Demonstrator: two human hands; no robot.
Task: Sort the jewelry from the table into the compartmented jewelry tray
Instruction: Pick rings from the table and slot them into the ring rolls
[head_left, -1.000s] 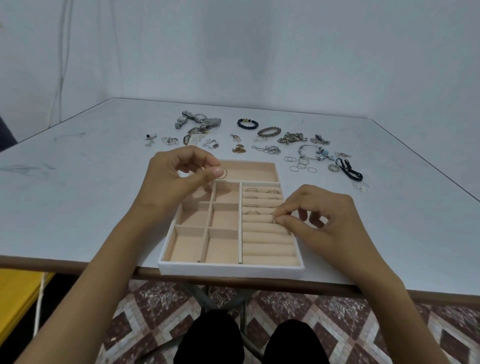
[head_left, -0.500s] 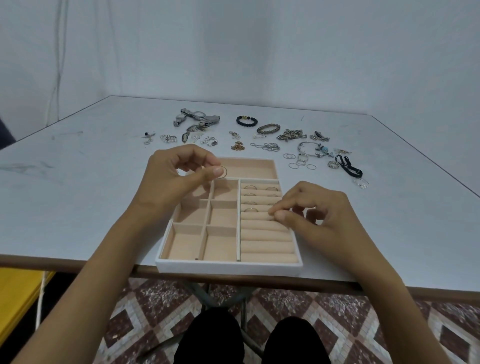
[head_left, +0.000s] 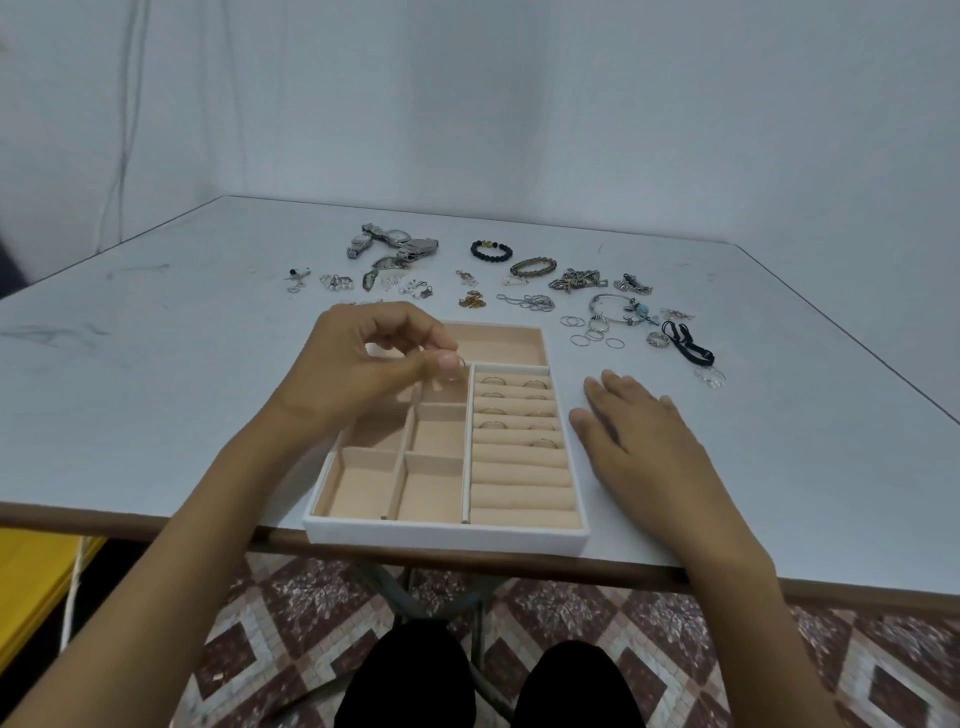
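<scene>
Where the ring (head_left: 453, 370) is: pinched between thumb and forefinger of the left hand (head_left: 363, 369), above the jewelry tray (head_left: 447, 538), just left of its ring rolls (head_left: 519, 467).
Ring rolls: the upper slots carry rings and the lower ones look free, so the next free slot is probably the target.
Insertion: keep the band upright and edge-on, and press gently.
Right hand (head_left: 639, 436): flat, fingers straight, on the bench (head_left: 156, 389) just beside the tray; it could steady the tray.

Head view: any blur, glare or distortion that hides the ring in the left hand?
Head view: soft even light, no glare; the thin ring pinched by the left hand looks faint yet readable; the loose jewelry beyond the tray is small, fine detail lost; wide-angle stretch near the corners.
</scene>
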